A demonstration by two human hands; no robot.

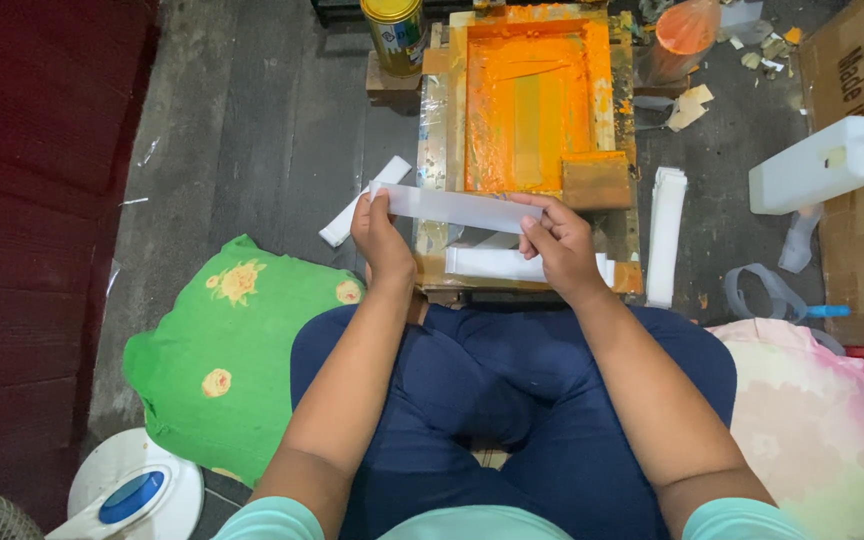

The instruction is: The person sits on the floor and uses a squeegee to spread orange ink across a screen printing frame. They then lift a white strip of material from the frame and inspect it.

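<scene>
Fingers of your left hand (pixel 380 232) pinch one end of a pale translucent strip (pixel 452 207), thumb on top; your right hand (pixel 556 243) pinches the other end the same way, so the strip hangs taut between them, just above the near edge of the printing frame (pixel 455 90).

It looks thin, light and limp, likely to sag or curl if you let one end go, and probably smooth enough to slip. Holding it by the ends, as you do now, seems the safest grip.

A second white strip (pixel 497 264) lies on the frame's near edge, under your right hand. Orange ink (pixel 527 95) covers the frame's middle.

Beside the frame's right edge stands a stack of white strips (pixel 666 235). At its far left corner sits a yellow tin (pixel 395 32) with a printed label. Well off to the right lies a white plastic jug (pixel 820 165) against a brown carton (pixel 857 70) with dark lettering.
</scene>
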